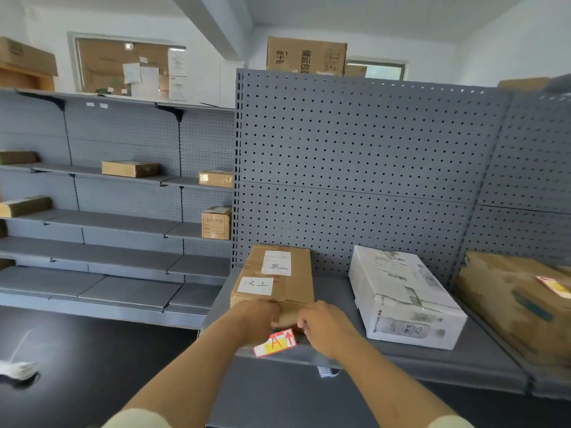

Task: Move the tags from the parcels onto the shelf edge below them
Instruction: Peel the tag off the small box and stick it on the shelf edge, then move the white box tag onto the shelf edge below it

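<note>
Both hands are down at the near end of the brown parcel, close together but not touching each other. The tag, the red, yellow and white one with a big "A" and an arrow, sits tilted just under them, right at the front of the shelf edge.

The right hand has its fingers curled in, and they seem to pinch the tag's right end. The left hand is knuckles-up against the box with the tag poking out below it. Its fingers are hidden, so I honestly can't tell if it grips anything.

There's a white parcel next along, then another brown box with its own sticker on top.
</note>
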The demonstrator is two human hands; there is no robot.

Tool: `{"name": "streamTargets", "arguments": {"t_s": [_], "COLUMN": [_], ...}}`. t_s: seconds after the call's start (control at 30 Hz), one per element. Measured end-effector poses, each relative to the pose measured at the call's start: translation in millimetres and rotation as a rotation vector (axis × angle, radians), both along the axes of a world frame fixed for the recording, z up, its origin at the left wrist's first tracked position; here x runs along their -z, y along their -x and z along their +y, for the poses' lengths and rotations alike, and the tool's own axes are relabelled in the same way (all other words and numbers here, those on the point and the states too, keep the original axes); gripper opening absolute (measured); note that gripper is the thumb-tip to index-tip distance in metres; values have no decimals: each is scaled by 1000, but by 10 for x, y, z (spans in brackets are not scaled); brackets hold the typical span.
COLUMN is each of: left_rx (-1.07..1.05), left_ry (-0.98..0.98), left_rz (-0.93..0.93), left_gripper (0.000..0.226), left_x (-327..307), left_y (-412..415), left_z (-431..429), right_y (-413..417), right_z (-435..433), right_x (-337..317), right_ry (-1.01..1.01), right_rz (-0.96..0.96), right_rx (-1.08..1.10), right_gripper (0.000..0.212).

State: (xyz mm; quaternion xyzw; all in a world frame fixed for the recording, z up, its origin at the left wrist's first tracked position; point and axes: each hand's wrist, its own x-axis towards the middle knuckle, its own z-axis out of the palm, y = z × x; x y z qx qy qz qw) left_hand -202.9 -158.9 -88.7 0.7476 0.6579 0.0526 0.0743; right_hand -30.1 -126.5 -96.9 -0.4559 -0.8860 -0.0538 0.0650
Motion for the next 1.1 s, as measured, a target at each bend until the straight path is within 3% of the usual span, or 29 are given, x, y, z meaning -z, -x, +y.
{"name": "streamTargets", "arguments": {"t_s": [0.3, 0.43, 0.9, 1.1], "left_rx": [149, 235, 469, 507], "left_ry": [-106, -99, -162, -68], "left_rz": [97, 105, 137, 130], "left_gripper": [39, 36, 28, 38], "left_x": [-531, -625, -731, -611], "left_y": [-948, -1600, -4279, -4998], "left_z": [162, 241, 154, 293], "right_y": [-940, -1520, -4057, -4762], "right_z": [-68, -160, -582, -498], "right_x": [-438, -530, -738, -639], "right_ry": [-26, -51, 23, 74], "right_rz": [109, 72, 80, 44], "right_rx": [135, 226, 453, 527], "right_gripper": [26, 28, 22, 26]}}
